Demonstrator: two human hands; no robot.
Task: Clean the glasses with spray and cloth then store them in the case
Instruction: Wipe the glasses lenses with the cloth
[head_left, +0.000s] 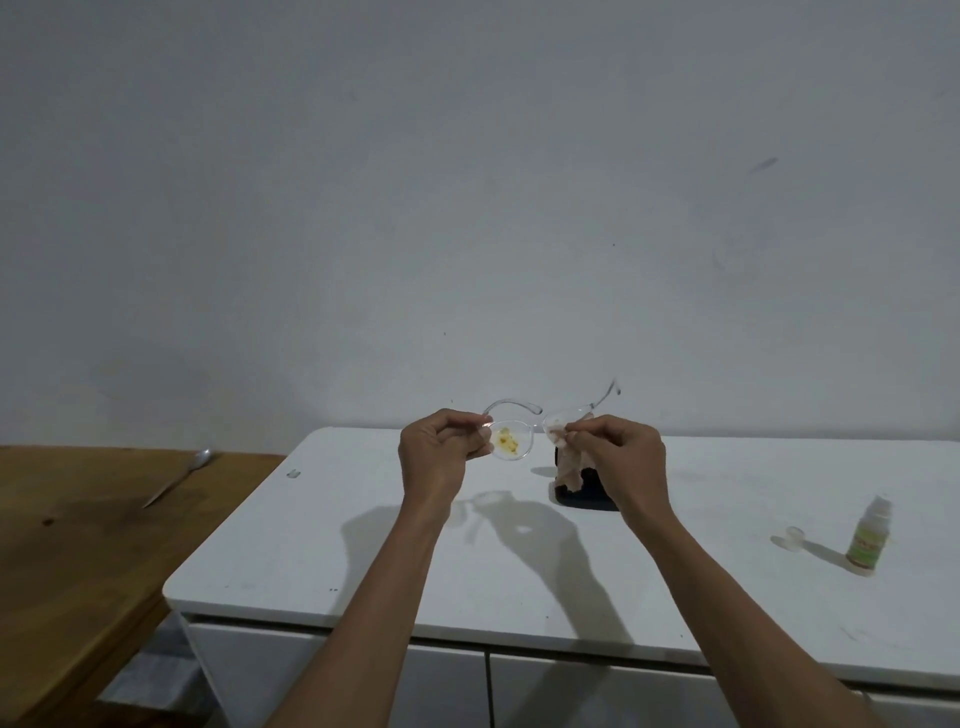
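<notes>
Mid-clean, we judge: our left hand (441, 447) pinches the clear glasses (524, 434) at one lens edge, held up over the white cabinet top (322, 545); that lens carries a yellow smear. Our right hand (615, 447) presses the cloth (569, 470) onto the other lens. Spray bottle (868, 535) stands uncapped at right, cap (793, 536) beside it (spraying likely done). Dark case (584, 491) sits behind the cloth, contents hidden. Storing remains.

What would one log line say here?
left hand: holds glasses | right hand: cloth on lens | other lens: yellow smear
</notes>
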